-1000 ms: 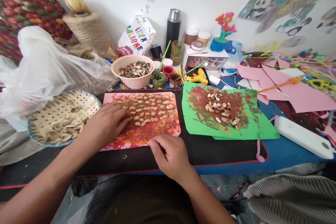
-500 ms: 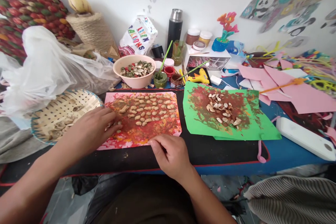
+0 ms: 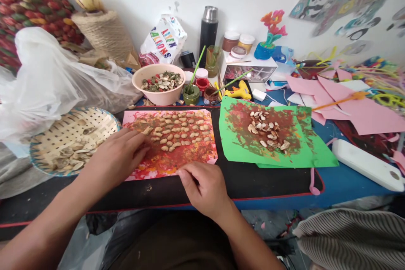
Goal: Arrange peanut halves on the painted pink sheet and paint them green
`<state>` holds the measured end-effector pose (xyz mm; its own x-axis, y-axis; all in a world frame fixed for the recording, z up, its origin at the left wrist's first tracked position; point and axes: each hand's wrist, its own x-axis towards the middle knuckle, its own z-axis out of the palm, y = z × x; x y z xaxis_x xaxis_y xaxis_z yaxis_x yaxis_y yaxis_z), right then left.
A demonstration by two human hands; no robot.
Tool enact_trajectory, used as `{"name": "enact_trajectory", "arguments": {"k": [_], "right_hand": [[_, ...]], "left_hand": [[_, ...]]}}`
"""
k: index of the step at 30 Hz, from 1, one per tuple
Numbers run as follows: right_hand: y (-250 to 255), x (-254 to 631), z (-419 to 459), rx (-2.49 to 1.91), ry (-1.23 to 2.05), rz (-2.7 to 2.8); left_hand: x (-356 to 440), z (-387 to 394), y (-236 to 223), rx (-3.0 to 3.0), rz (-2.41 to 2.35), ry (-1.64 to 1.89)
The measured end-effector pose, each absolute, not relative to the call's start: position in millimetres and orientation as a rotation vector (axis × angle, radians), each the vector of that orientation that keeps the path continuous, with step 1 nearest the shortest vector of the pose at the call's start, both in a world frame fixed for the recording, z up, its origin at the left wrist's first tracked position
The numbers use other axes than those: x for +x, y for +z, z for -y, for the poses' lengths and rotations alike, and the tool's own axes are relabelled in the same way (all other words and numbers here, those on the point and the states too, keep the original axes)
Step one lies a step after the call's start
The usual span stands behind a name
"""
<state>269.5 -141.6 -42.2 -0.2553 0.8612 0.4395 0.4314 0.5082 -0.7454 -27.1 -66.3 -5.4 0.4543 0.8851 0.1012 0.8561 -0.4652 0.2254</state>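
Rows of peanuts (image 3: 183, 129) lie on a pink sheet of paper (image 3: 164, 169) smeared with red, orange and brown paint. Over the sheet's left part is my left hand (image 3: 125, 152), its fingers bent and drawn together; what lies under or in them is hidden. My right hand (image 3: 205, 187) is curled, with thumb and forefinger pinched at the sheet's lower edge. Left of my left hand, a woven basket (image 3: 34, 152) holds peanut shells (image 3: 71, 158). More shell pieces (image 3: 267, 128) rest on painted green paper (image 3: 232, 149) at the right.
Behind the pink sheet are a pink bowl (image 3: 161, 98) of coloured shells, paint jars (image 3: 191, 98) with green stems, a yellow glue gun (image 3: 240, 90) and a black flask (image 3: 208, 29). A plastic bag (image 3: 41, 76) bulges at left. A white device (image 3: 367, 164) lies at right.
My left hand has shifted slightly right over the sheet, and the peanuts seen between its fingers are now hidden. My right hand stays at the paper's edge. The view has moved a little.
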Motion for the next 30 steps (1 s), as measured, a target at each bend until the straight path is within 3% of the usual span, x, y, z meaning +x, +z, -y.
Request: {"name": "enact_trajectory", "arguments": {"k": [21,30], "right_hand": [[-42,269,141,-1.052,0.595,1.870],[-43,270,143,-1.070,0.562,1.870]], "left_hand": [[-21,62,-15,2.570,-1.495,0.387],[-69,59,11,2.562,-1.587,0.329]]}}
